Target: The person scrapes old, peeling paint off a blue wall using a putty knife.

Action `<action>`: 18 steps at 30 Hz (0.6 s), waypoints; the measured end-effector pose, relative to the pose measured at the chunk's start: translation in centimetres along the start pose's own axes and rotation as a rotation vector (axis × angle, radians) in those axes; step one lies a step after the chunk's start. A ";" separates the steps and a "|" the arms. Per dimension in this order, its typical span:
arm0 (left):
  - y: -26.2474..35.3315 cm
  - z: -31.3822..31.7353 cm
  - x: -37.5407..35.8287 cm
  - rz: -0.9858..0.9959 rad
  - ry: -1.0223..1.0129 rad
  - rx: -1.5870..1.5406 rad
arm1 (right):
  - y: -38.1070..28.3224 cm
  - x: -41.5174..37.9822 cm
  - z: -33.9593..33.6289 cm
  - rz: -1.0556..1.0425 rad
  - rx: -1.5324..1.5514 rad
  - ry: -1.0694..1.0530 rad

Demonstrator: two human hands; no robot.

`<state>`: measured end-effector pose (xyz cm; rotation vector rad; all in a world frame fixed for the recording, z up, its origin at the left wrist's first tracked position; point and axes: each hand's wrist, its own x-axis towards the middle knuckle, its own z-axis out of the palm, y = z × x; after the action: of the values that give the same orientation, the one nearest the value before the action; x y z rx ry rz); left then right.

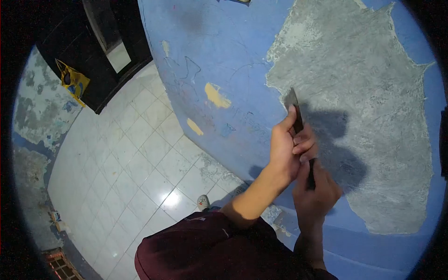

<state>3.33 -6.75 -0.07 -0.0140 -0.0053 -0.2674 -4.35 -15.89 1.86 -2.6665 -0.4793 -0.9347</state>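
Note:
A scraper with a flat metal blade [291,98] and a dark handle is held at the left border of a bare grey patch [373,121] on the blue wall [242,42]. Wrapped round its upper part is my left hand [291,144], thumb laid along the tool near the blade. Just below, my right hand [318,186] is closed on the lower end of the dark handle. The blade tip points up at the ragged paint edge; whether it touches the wall is hard to tell.
Pale tiled floor [135,163] with paint dust lies left of the wall. A yellow bag [73,83] hangs by a dark door [60,32]. A shoe [203,202] shows below. Another peeling wall [35,102] stands at far left.

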 end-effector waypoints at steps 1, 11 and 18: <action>0.0 0.0 0.2 0.042 0.014 -0.012 | 0.0 0.4 -0.1 0.024 -0.009 -0.036; -0.6 -0.3 0.4 0.122 0.027 -0.053 | 0.2 0.8 -0.7 -0.013 -0.019 -0.064; -0.9 -0.4 0.3 0.069 0.032 -0.024 | 0.2 0.6 -0.4 -0.012 -0.011 -0.051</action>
<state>3.42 -7.69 -0.45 -0.0342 0.0303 -0.1990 -4.09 -16.09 2.52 -2.7058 -0.5029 -0.8765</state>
